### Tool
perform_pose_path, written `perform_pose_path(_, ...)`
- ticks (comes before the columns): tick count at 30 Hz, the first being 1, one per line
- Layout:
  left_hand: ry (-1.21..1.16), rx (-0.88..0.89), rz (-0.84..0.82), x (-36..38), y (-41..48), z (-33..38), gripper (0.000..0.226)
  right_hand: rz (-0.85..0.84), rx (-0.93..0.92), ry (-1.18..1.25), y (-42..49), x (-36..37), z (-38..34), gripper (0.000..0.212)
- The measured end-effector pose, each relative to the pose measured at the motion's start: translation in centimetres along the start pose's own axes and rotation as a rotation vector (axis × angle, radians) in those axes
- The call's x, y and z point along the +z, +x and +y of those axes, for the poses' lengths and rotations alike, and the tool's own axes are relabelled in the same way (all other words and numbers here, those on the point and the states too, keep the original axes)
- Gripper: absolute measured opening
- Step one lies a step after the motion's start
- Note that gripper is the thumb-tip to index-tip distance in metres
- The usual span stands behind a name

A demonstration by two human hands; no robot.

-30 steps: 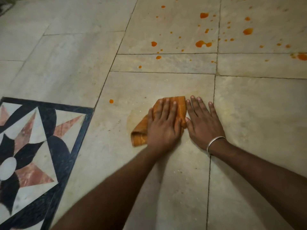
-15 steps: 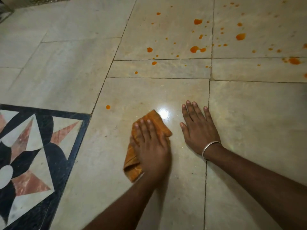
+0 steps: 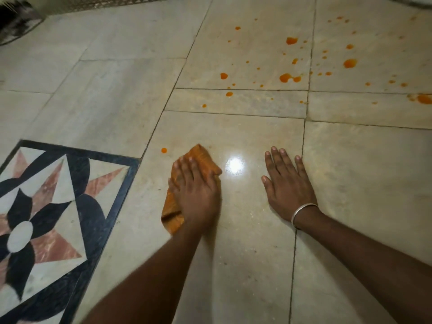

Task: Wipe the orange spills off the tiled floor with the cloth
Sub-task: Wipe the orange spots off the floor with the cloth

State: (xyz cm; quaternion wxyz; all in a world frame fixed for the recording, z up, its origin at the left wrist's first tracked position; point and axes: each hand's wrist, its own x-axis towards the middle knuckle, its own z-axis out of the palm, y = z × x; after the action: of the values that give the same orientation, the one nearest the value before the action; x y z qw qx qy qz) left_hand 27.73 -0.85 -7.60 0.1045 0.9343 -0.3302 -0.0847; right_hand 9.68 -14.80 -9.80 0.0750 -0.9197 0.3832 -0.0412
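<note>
My left hand [image 3: 195,192] presses flat on a folded orange cloth [image 3: 201,154] on the pale tiled floor [image 3: 257,230]. The cloth shows above my fingertips and below the left side of my palm. A single orange drop [image 3: 164,150] lies just left of the cloth's far corner. Many orange spills [image 3: 286,77] are scattered over the tiles farther ahead, with bigger blots [image 3: 350,63] to the right. My right hand [image 3: 288,188] rests flat on the floor with fingers spread, a bangle [image 3: 302,210] on the wrist, holding nothing.
A dark-bordered inlaid star and flower pattern [image 3: 46,206] fills the floor at the left. A bright light reflection [image 3: 235,165] sits between my hands. A dark grille or mat edge [image 3: 16,22] shows at the top left corner.
My left hand has slid the cloth leftward and away from my right hand, toward the lone drop. The right hand has stayed planted. The view has shifted slightly.
</note>
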Motion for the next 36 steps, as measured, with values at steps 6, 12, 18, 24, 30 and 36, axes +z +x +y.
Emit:
perform_pose_path(6,0.018,-0.073,-0.077,1.2,-9.3,3.9,0.09,0.01,0.0,0.268,0.1,-1.1,0.3,0.07)
perform_pose_path(12,0.039,0.257,-0.032,3.4,-13.0,7.1,0.079,-0.075,0.123,0.775,0.4,-2.8,1.2,0.083)
perform_pose_path(18,-0.073,0.69,-0.042,1.5,-14.9,5.3,0.038,-0.157,0.133,0.869,-0.1,-4.6,1.2,0.066)
perform_pose_path(24,-1.304,-0.105,-0.488,-6.4,-7.7,5.3,0.048,-0.199,0.138,0.889,-0.1,-6.4,2.6,0.058)
perform_pose_path(30,-1.92,-0.469,-0.531,-10.5,-0.1,3.5,0.075,-0.269,0.007,0.557,1.1,-9.4,2.2,0.054)
perform_pose_path(36,-2.038,-0.471,-0.572,-10.2,3.6,3.8,0.064,-0.27,-0.078,0.198,5.5,-11.6,0.9,0.075)
